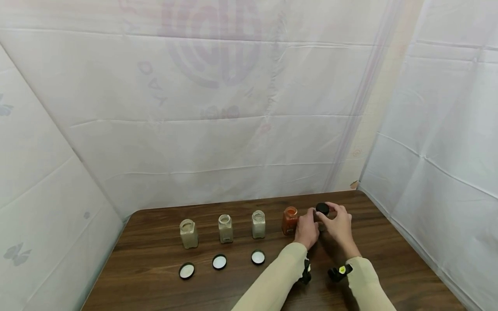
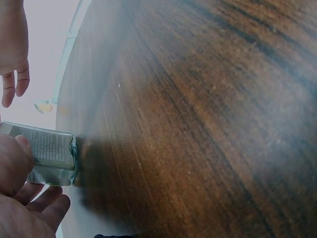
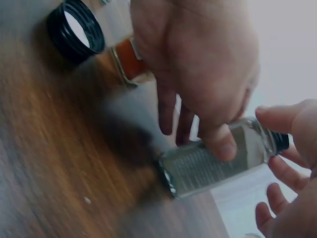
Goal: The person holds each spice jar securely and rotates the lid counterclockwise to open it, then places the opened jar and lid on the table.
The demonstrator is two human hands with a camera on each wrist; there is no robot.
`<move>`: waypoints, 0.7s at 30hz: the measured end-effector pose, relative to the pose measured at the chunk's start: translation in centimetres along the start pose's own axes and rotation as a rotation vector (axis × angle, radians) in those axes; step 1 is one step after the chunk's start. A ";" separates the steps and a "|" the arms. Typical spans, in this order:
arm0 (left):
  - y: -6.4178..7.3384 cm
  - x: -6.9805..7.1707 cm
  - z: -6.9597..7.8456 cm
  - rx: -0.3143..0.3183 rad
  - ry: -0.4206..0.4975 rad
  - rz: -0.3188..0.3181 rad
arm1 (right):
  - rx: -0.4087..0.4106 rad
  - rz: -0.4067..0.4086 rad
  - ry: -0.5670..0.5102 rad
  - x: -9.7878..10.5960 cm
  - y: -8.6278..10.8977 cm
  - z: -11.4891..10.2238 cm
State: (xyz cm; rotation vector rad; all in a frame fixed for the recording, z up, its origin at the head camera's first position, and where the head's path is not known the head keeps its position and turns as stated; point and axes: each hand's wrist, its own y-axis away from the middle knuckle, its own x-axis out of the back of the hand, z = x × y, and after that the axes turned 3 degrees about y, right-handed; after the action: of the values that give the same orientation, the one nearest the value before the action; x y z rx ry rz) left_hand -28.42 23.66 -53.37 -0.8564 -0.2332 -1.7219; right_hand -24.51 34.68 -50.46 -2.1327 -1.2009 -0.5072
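Observation:
In the head view my left hand (image 1: pixel 307 231) and right hand (image 1: pixel 339 224) meet at a small glass jar with a black lid (image 1: pixel 322 208). My left hand (image 2: pixel 20 193) grips the clear square-sided jar (image 2: pixel 52 151), which has printed text on its side. The right wrist view shows the right hand's (image 3: pixel 297 158) thumb and fingers placed around the black lid (image 3: pixel 281 142) at the jar's neck. An uncapped jar of orange-red spice (image 1: pixel 289 222) stands just left of the left hand. Whether the held jar's base touches the table cannot be told.
Three uncapped jars of pale powder (image 1: pixel 189 234), (image 1: pixel 225 229), (image 1: pixel 258 224) stand left on the wooden table (image 1: pixel 148 246). Black lids (image 1: pixel 186 271), (image 1: pixel 219 262), (image 1: pixel 258 257) lie white side up before them. Another loose lid (image 3: pixel 74 32) shows near the orange-red jar. White sheeting (image 1: pixel 233 142) encloses the table.

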 end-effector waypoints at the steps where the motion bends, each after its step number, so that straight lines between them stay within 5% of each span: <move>1: 0.0 0.0 0.0 -0.001 -0.003 -0.001 | 0.012 -0.015 0.005 0.2 -0.1 0.0; 8: 0.1 0.0 0.1 -0.021 -0.016 0.016 | 0.045 -0.104 0.036 0.8 -0.4 0.1; 21: 0.0 0.0 0.0 -0.017 -0.014 0.013 | 0.038 -0.143 0.065 1.0 -0.5 0.1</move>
State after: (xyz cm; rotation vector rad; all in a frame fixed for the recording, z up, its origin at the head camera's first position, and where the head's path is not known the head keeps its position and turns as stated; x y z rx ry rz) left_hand -28.44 23.66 -53.43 -0.8807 -0.2219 -1.7090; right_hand -24.45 35.59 -49.75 -1.9925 -1.3225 -0.6065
